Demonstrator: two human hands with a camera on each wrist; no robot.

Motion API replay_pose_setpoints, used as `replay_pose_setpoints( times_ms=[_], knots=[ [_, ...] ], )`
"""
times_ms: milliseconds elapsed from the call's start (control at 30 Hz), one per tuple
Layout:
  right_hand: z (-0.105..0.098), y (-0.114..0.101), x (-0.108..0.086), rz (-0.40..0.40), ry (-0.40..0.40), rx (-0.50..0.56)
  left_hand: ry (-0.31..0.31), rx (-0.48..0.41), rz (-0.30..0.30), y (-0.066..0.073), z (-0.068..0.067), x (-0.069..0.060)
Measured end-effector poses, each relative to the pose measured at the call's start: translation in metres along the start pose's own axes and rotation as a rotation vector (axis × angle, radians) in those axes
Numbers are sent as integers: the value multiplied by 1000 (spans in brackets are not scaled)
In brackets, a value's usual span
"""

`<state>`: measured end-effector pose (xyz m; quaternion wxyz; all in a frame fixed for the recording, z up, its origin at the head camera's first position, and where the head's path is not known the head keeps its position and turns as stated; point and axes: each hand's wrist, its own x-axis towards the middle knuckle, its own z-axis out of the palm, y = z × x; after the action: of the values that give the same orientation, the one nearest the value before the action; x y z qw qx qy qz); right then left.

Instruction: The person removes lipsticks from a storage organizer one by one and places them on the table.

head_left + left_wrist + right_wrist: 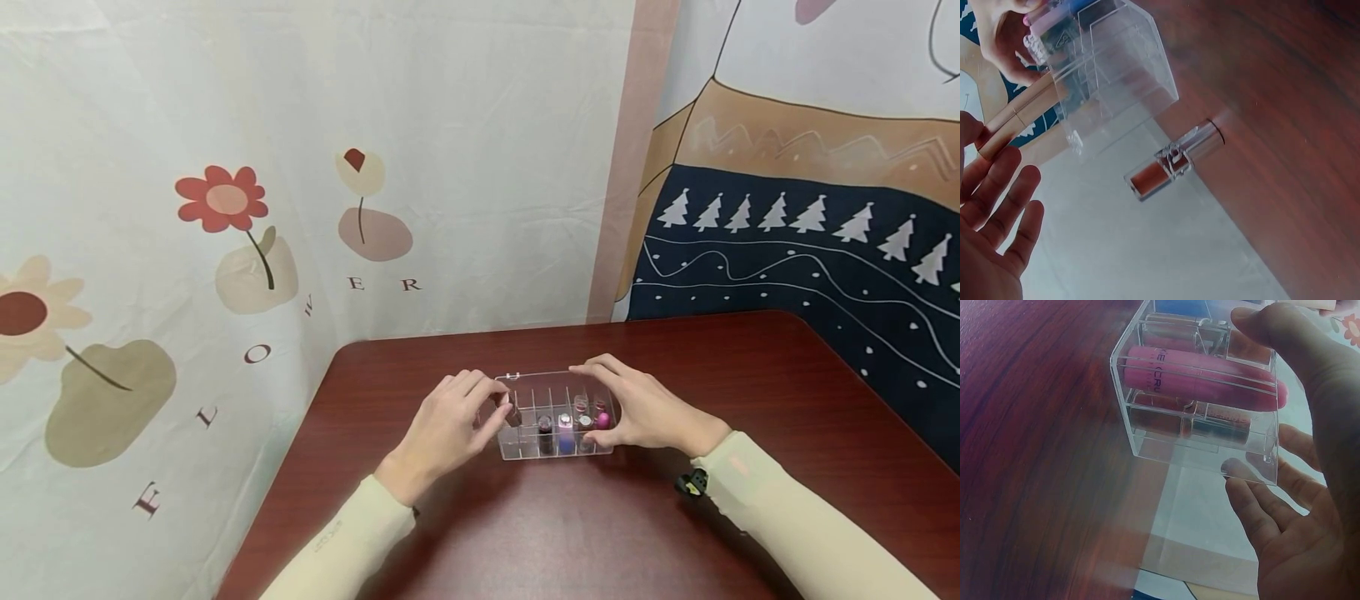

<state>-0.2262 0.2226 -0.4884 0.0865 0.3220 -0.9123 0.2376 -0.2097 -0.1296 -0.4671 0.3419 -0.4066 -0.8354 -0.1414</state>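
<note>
A clear divided cosmetics organizer [529,451] stands on the table between the hands. My right hand [651,408] grips its right end, thumb at the front and fingers at the back. My left hand [450,417] pinches the upper end of a brown lipstick tube [1019,117]; the tube tilts, its lower end at the organizer's left end. Whether that end is inside a compartment I cannot tell. Several tubes and bottles stand in the organizer, among them a pink tube [1204,378], a dark bottle [545,437] and a blue-and-pink bottle [566,435].
A lip gloss tube [1172,159] with a clear case and orange-brown contents stands on the table beside the organizer; the left hand hides it in the head view. The reddish-brown table [570,525] meets a printed cloth [480,167] at the back and a dark patterned cloth [795,250] at the right.
</note>
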Motion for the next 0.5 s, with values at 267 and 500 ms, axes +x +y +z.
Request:
replay_pose_setpoints(
  times_ms=[267,500],
  knots=[
    [1,0,-1,-7,0,0,19,-46,-37,-6,-11,-1],
    [0,0,0,-6,-2,1,32,-65,-70,-14,-18,-8]
  ],
)
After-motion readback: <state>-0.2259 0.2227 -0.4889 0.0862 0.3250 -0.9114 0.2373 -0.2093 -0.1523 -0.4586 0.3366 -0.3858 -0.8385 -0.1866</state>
